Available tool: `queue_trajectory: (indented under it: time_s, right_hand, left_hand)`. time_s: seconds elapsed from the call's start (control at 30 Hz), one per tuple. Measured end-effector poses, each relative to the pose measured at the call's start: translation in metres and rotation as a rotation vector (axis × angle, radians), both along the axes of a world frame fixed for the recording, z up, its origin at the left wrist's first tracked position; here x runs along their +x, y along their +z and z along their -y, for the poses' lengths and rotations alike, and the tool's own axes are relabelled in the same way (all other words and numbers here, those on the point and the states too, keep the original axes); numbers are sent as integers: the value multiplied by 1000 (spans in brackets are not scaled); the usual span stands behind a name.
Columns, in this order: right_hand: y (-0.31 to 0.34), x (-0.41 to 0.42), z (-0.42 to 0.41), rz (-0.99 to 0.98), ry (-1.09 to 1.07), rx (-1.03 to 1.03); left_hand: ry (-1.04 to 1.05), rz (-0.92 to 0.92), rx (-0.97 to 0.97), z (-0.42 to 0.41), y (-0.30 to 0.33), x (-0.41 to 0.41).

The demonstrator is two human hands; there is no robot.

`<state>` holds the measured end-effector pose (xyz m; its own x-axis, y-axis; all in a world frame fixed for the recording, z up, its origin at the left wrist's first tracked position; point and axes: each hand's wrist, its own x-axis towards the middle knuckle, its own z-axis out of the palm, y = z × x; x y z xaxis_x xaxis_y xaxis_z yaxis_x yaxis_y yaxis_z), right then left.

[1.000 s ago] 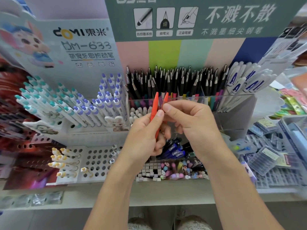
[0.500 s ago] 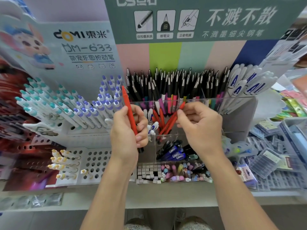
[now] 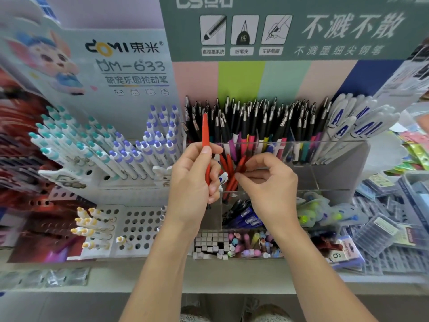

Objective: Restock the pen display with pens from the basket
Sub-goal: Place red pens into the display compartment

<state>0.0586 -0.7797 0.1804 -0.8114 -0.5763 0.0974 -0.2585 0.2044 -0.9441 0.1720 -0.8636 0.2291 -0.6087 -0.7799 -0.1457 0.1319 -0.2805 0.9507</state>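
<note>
Two hands work at the clear acrylic pen display [image 3: 325, 145] on the shelf [image 3: 162, 275], apart from one another with a small gap between them; the left hand [image 3: 192, 180] is curled round a single red pen [image 3: 205, 133], its long axis near upright, the slim upper end standing above the thumb and in front of the far row of black-capped pens [image 3: 255, 117]; the right hand [image 3: 269, 182] pinches between thumb and forefinger the upper ends of a cluster of red pens [image 3: 229, 168] already seated in a compartment of the display, which lean fanwise, lower ends down in the clear box. The open compartment lies just right of and slightly beyond the left hand, so the held pen is judged to need only a short rightward carry and a descent along its own axis; the left hand is the nearer for that, while the right appears to steady or part the cluster. Pens are smooth, slender, matte red plastic cylinders; the display walls are glossy and transparent, their edges hard to read. White pens with teal caps [image 3: 69, 140] and with violet caps [image 3: 153, 140] stand in a perforated rack at left. No basket is identifiable with certainty.
</note>
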Motion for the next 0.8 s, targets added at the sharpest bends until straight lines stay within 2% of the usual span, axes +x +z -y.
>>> queue_trajectory:
  time_s: [0.13, 0.27, 0.47, 0.63, 0.7, 0.8]
  right_hand:
    - [2, -2, 2, 90, 176, -6]
    - [5, -7, -1, 70, 331, 1]
    - [25, -16, -11, -3, 211, -30]
    - [59, -10, -9, 352, 261, -294]
    - [63, -5, -6, 407, 255, -329]
    - [63, -7, -7, 429, 188, -396]
  left_hand:
    - [7, 5, -32, 0, 0, -1]
    - [3, 14, -66, -1, -1, 0]
    - [-2, -3, -87, -3, -1, 0]
    - [-195, 68, -178, -10, 3, -8]
    - [-250, 96, -185, -15, 2, -12]
    - [-213, 129, -193, -15, 3, -12]
